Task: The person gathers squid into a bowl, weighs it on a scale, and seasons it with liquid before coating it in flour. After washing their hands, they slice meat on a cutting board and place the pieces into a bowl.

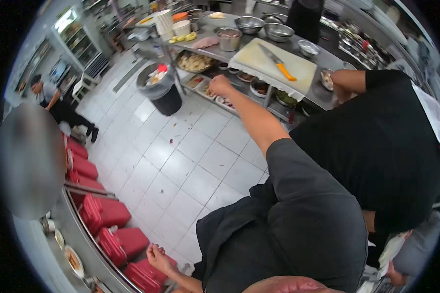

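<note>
My right hand (221, 86) reaches out over the low shelf, its fingers drawn together; what they hold, if anything, is too small to tell. It is above a tray with compartments of cut food (196, 83), beside a large bowl of pale pieces (194, 62). Down at the lower left, my left hand (157, 256) hangs in the air with curled fingers and nothing visible in them. Behind it is a red bin (146, 274). On the counter above my right arm, a knife with an orange handle (284, 71) lies on a white cutting board (305, 73).
A black waste bin (167, 100) stands left of the shelf. A co-worker in black (366, 151) is close at my right, hand near a metal bowl (327, 79). Another person (54, 97) is at the far left. Plates (74, 261) line the lower-left counter.
</note>
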A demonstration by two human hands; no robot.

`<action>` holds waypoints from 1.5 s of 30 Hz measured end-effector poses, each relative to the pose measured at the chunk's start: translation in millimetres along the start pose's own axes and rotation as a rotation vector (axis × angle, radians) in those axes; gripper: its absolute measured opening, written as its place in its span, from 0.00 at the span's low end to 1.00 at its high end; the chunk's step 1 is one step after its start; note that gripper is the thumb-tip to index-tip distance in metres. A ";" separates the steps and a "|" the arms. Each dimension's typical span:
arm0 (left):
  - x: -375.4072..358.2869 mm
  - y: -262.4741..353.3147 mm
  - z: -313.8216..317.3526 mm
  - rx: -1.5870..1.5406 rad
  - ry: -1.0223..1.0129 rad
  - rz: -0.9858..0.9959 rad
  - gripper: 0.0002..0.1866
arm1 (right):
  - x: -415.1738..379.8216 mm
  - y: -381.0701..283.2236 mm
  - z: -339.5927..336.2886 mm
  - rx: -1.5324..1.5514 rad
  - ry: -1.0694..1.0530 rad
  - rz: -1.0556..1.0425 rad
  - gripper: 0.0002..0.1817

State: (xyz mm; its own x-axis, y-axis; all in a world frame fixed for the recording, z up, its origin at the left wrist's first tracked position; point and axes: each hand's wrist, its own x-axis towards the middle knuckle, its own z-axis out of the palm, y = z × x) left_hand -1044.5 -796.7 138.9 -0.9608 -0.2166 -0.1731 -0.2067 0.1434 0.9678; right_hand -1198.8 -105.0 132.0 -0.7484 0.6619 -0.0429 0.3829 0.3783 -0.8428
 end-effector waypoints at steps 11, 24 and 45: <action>217.1 5.8 74.6 0.198 -0.126 0.007 0.07 | 48.1 -19.5 -252.2 0.426 0.719 0.155 0.05; 336.3 171.0 429.2 0.280 -0.726 0.434 0.14 | 8.5 60.1 -475.0 -0.018 1.413 0.239 0.10; 293.6 105.9 563.0 0.390 -0.875 0.311 0.13 | -1.3 -16.2 -604.0 -0.123 1.454 -0.446 0.13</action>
State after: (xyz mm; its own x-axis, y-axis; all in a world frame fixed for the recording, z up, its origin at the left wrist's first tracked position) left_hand -1452.5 -301.5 87.8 -0.7479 0.6472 -0.1477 0.1809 0.4128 0.8927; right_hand -876.9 279.0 469.8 0.3256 0.4973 0.8041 0.3732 0.7138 -0.5926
